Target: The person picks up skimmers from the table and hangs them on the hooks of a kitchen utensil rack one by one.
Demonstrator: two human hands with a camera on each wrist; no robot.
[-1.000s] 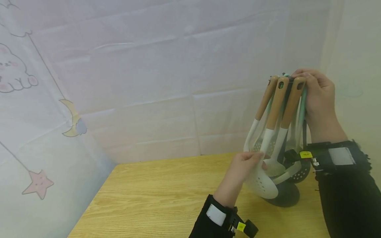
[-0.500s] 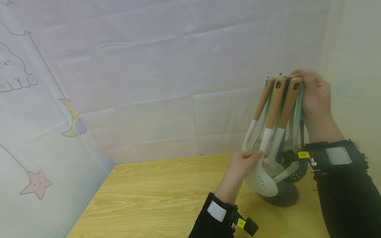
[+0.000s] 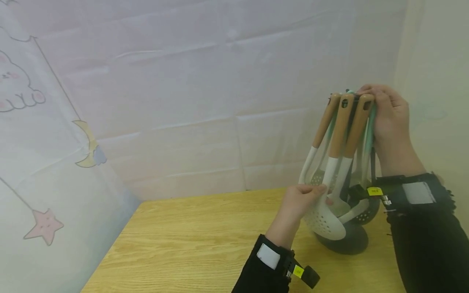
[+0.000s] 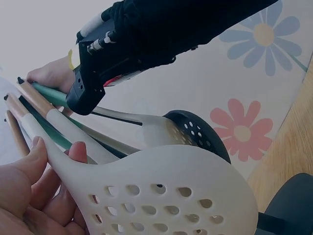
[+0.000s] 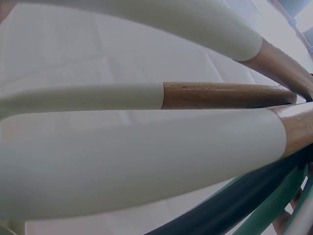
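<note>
A utensil rack on a dark round base [image 3: 344, 243] stands at the table's right end, hung with several wooden-handled white utensils [image 3: 340, 126]. My right hand [image 3: 384, 112] is curled over the rack's top, where the handle ends meet. My left hand [image 3: 305, 198] pinches the neck of a white slotted spoon [image 3: 326, 221], still hanging from the rack. In the left wrist view the thumb and fingers [image 4: 41, 183] wrap the slotted spoon [image 4: 166, 191], with a black slotted ladle [image 4: 195, 133] behind it. The right wrist view shows only white and wooden handles [image 5: 215, 95] close up.
The light wooden table [image 3: 190, 240] stretches left of the rack. A pale printed cloth backdrop [image 3: 183, 101] closes in the back and left sides. A cream wall [image 3: 439, 81] stands just right of the rack.
My left hand has lifted the slotted spoon's head slightly up and to the right. The right hand stays on the rack's top.
</note>
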